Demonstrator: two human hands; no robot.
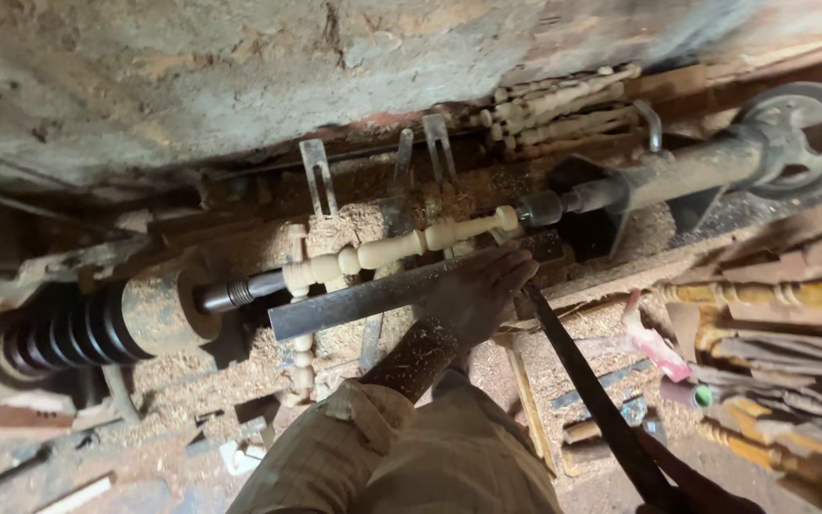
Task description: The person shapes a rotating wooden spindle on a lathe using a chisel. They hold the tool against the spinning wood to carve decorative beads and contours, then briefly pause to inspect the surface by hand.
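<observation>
We press our left hand [479, 290] flat on the dark steel tool rest [373, 297] | right hand [692, 495] grips long dark chisel [582, 376] | pale turned wooden spindle [401, 247] just beyond fingers | keep chisel braced, cut light.

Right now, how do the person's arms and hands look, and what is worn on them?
Both hands are bare, without gloves. The left hand and forearm are dusted with sawdust; a rolled-up checked beige sleeve covers the upper arm. The right hand is mostly out of view.
</observation>
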